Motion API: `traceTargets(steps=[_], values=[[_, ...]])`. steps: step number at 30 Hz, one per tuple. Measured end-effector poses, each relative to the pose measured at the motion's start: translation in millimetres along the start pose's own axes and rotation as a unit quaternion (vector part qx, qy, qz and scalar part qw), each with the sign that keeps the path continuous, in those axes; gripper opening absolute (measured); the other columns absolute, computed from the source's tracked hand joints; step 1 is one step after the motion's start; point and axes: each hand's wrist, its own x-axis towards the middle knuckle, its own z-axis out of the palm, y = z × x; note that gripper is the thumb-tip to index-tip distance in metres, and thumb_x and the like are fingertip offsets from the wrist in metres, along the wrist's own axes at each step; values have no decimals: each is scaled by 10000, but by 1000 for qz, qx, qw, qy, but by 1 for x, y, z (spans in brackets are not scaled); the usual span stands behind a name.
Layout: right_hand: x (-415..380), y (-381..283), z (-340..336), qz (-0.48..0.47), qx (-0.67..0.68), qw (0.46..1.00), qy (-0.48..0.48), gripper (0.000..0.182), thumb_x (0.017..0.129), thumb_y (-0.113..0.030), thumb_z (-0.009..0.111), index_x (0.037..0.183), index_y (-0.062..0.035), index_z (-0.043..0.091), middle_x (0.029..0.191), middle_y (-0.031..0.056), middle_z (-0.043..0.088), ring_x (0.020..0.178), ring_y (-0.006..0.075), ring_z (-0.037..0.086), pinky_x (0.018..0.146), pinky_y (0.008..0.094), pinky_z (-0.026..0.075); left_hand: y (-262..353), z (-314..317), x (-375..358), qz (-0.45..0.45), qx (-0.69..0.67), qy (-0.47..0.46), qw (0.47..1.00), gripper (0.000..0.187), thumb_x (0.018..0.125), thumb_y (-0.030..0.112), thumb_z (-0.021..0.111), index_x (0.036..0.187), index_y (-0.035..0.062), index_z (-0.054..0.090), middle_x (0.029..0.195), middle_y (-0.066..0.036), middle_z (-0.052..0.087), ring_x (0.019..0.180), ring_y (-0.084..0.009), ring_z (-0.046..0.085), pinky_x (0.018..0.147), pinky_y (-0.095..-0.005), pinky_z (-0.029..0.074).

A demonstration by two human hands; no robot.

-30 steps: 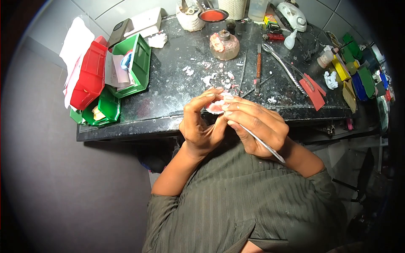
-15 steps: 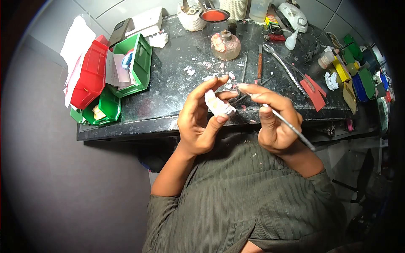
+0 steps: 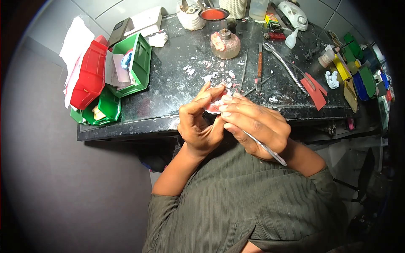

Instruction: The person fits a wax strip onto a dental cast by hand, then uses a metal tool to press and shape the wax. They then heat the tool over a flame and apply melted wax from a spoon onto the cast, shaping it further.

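Near the front edge of the bench, my left hand (image 3: 199, 120) is closed around a dental model (image 3: 213, 107), whose pink gum part and white teeth show between the fingers. My right hand (image 3: 257, 124) grips a slim metal carving tool (image 3: 270, 152); its handle slants down toward my body. The fingertips of the right hand meet the model from the right and cover part of it. Those fingers also hide the tool's working tip. White and pink crumbs (image 3: 207, 78) lie on the bench just beyond both hands.
Behind the hands, the black bench (image 3: 168, 80) carries a glass spirit burner (image 3: 225, 45), a red-filled pan (image 3: 214, 14), a wooden-handled knife (image 3: 260, 67) and pink wax sheets (image 3: 314, 92). Green bins (image 3: 141, 63) and a red bin (image 3: 89, 76) stand at left.
My right hand has moved left onto the dental model, bringing the carving tool with it. The model has turned in my left hand, so its pink side now shows.
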Motion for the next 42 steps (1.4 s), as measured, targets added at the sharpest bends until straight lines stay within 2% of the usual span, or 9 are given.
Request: traceTargets(steps=[1, 3, 4, 6, 16, 18, 33, 37, 42], values=[[0, -1, 0, 2, 1, 1000, 0, 184, 853, 5, 738, 1014, 67, 675, 1008, 177, 716, 982, 309, 724, 945, 457, 581, 0, 0, 0, 0, 0, 0, 1000, 564, 860, 246, 812, 1192, -13, 437, 1140, -315, 659, 1107, -395, 677, 1111, -575, 412], [0, -1, 0, 4, 3, 1000, 1, 178, 853, 11, 735, 1009, 69, 673, 1012, 176, 716, 992, 312, 722, 947, 461, 579, 1, -1, 1, 3, -3, -1, 1000, 484, 803, -99, 728, 1184, -31, 436, 1137, -299, 666, 1119, -363, 681, 1105, -569, 414], [-1, -1, 1, 4, 5, 1000, 1, 174, 854, 13, 733, 1008, 70, 673, 1016, 175, 717, 1000, 314, 721, 950, 460, 577, 1, -1, 0, 3, -3, -1, 1000, 484, 803, -99, 728, 1184, -31, 436, 1137, -299, 666, 1119, -363, 681, 1105, -569, 414], [-1, -1, 0, 5, 6, 1000, 0, 171, 855, 16, 730, 1006, 71, 673, 1020, 174, 718, 1007, 315, 721, 954, 460, 575, 0, -1, -2, -7, -7, 4, 1000, 567, 853, 245, 819, 1185, -6, 434, 1140, -332, 655, 1115, -402, 673, 1106, -584, 413], [-1, 0, -2, 7, -1, 1000, -18, 175, 864, 20, 711, 1029, 63, 668, 1035, 177, 713, 1008, 316, 718, 955, 462, 573, 1, -2, -1, -7, -23, 0, 1000, 522, 863, 179, 805, 1178, -11, 435, 1167, -336, 646, 1130, -406, 664, 1106, -564, 422], [-1, 0, -2, 6, 0, 1000, -19, 173, 865, 25, 705, 1029, 65, 667, 1033, 182, 712, 1006, 320, 718, 952, 461, 575, 3, 0, 0, -15, -31, 14, 999, 459, 807, -96, 733, 1163, -46, 447, 1134, -308, 665, 1116, -378, 680, 1094, -556, 438], [-4, 4, -2, -5, 5, 1000, -25, 215, 862, 42, 703, 1064, 87, 646, 1056, 233, 689, 1025, 364, 710, 899, 419, 599, 8, -1, -1, -54, -46, 11, 997, 479, 805, -98, 753, 1174, -59, 450, 1160, -315, 661, 1116, -358, 681, 1022, -465, 520], [-3, 2, -2, 4, 3, 1000, -9, 220, 864, 49, 706, 1072, 92, 646, 1058, 228, 694, 1020, 357, 714, 880, 404, 606, 6, -1, -3, -54, -38, 12, 998, 501, 799, -77, 781, 1173, -57, 449, 1156, -308, 664, 1111, -356, 684, 1028, -466, 516], [-7, 7, -7, 13, -10, 1000, 25, 194, 919, 2, 682, 1081, 100, 638, 1039, 235, 705, 1002, 352, 722, 866, 398, 611, 4, 0, 0, 3, 1, 22, 1000, 541, 778, -11, 840, 1159, -17, 456, 1145, -294, 674, 1091, -350, 696, 1043, -511, 495]])
